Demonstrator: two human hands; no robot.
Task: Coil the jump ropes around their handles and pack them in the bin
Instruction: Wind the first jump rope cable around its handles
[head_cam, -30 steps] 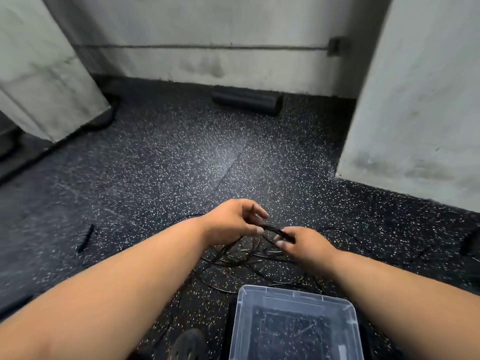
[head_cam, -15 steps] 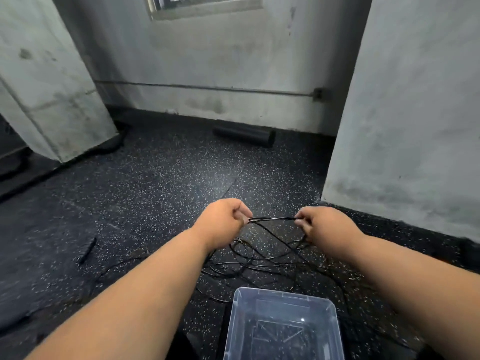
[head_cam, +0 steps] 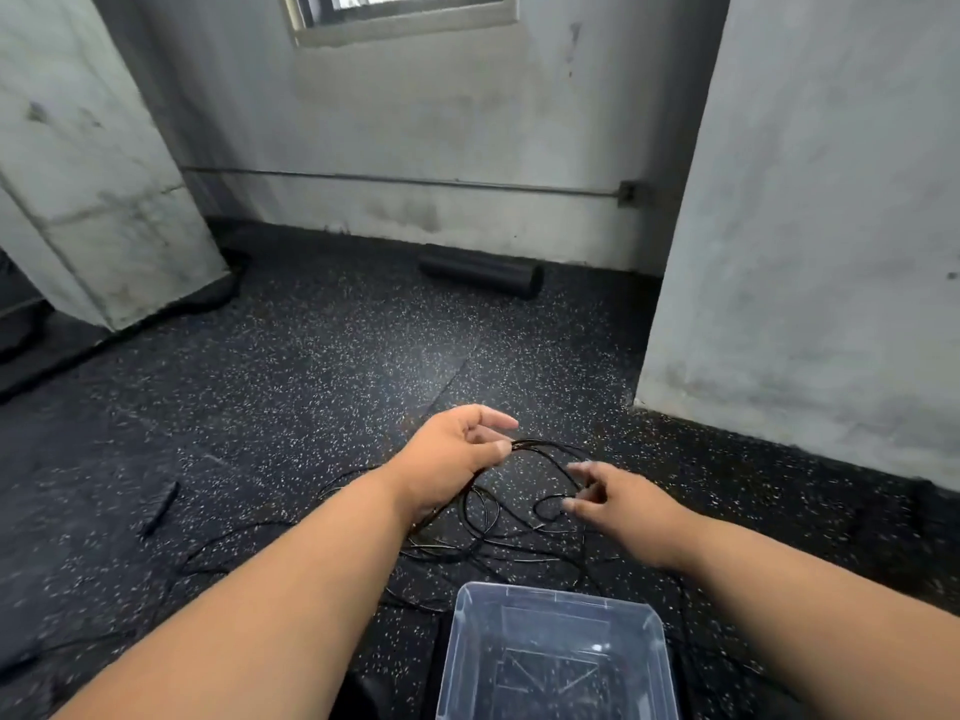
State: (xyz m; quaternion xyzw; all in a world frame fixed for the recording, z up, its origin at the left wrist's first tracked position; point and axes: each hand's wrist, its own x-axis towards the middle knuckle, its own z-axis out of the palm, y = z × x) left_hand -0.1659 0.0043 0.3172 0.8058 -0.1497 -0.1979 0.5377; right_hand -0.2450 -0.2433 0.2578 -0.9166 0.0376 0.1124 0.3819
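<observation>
Speckled black rubber floor (head_cam: 311,387) carries a clear plastic bin (head_cam: 556,662) nearest the camera, with nothing visible inside. Just beyond it lie tangled black jump ropes (head_cam: 498,527). Above them, the left hand (head_cam: 447,459) pinches a rope loop between thumb and fingers, while the right hand (head_cam: 618,506) hovers beside the strand, fingers spread and blurred. Farther off, a black roller (head_cam: 483,275) rests against the wall.

A dark rubber floor flecked with white (head_cam: 322,366) runs back to a stained, pale grey plaster wall (head_cam: 415,137). A thin metal conduit pipe (head_cam: 405,180) crosses that wall low down, ending at a small box. Above it sits a light-framed window (head_cam: 405,13), daylight behind it. Two pale concrete pillars (head_cam: 810,226) flank the floor's left and right edges. A black foam cylinder (head_cam: 480,275) lies along the floor's far edge.
</observation>
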